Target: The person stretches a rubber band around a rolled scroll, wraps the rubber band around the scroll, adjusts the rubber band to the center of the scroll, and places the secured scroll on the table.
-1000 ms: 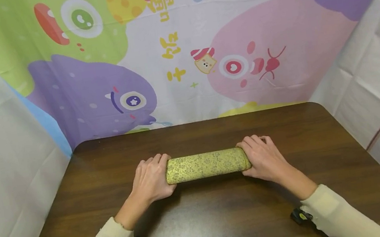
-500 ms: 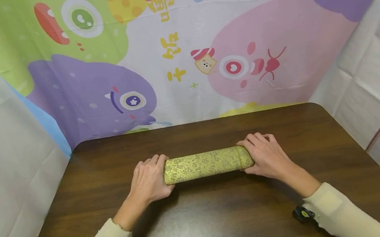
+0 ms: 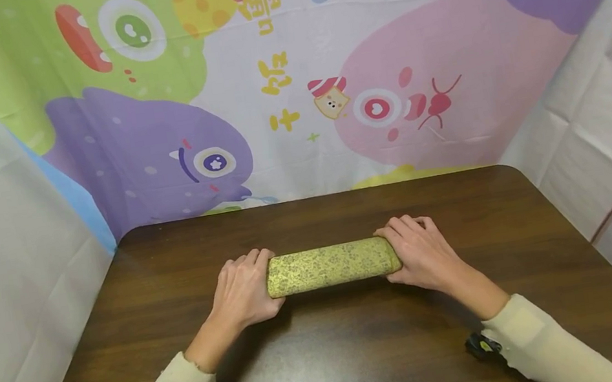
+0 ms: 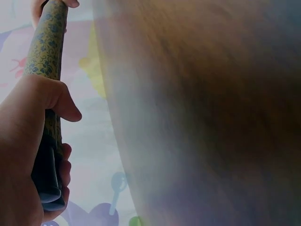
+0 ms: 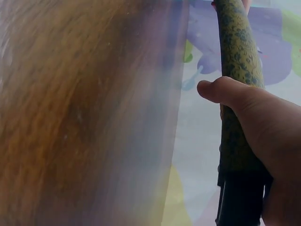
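A long, narrow gold-yellow bar (image 3: 331, 266) with a small dark floral pattern is held level over the table, lying left to right in the head view. My left hand (image 3: 244, 291) grips its left end, thumb on the near side and fingers over the far side. Around the right end curls my right hand (image 3: 420, 253) in the same way. Past the left palm, the left wrist view shows the bar's dark rounded end (image 4: 47, 174). The right wrist view shows another dark end (image 5: 240, 197) below the patterned part. What kind of thing the bar is, I cannot tell.
The dark brown wooden table (image 3: 354, 367) has rounded far corners. Behind it hangs a cartoon-printed cloth (image 3: 302, 165), with pale sheets (image 3: 4, 259) at the sides. A small black device (image 3: 483, 345) sits by the right sleeve's cuff.
The right hand shifted slightly outward with its end of the bar half a second ago, showing a seam near that end. It has since come back inward. The left hand barely moved.
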Demonstrator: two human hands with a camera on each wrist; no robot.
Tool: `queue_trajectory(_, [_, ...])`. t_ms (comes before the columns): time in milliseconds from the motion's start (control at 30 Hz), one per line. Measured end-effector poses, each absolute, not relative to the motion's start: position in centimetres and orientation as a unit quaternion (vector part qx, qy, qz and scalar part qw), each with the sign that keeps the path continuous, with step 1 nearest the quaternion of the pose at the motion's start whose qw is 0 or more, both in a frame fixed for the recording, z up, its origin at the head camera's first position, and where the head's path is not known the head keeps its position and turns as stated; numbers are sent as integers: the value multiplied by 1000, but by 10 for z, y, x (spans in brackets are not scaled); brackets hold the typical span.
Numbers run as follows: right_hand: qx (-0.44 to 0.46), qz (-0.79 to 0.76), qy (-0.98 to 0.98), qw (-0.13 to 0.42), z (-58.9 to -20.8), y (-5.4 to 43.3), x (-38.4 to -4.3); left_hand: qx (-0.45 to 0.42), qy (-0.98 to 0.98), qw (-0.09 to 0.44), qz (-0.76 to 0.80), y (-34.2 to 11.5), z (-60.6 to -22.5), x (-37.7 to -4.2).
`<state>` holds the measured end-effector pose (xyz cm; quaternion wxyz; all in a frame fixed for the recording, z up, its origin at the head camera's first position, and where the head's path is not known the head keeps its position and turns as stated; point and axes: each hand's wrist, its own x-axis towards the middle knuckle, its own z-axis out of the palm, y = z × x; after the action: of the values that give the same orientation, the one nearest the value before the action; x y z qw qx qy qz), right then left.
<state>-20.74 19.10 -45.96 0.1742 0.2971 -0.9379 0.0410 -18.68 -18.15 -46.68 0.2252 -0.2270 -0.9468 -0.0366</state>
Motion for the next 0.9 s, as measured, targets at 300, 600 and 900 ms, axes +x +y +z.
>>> queue_trajectory(300, [295, 42, -940, 165, -462, 193, -207, -227, -947, 226, -28, -186, -469, -185])
queue_trajectory(600, [289, 34, -941, 175, -465, 188, -205, -232, -945, 229, -25, -181, -468, -187])
queue_trajectory(900, [296, 41, -936, 184, -466, 190, -205, -231, -946, 226, -25, -180, -468, -187])
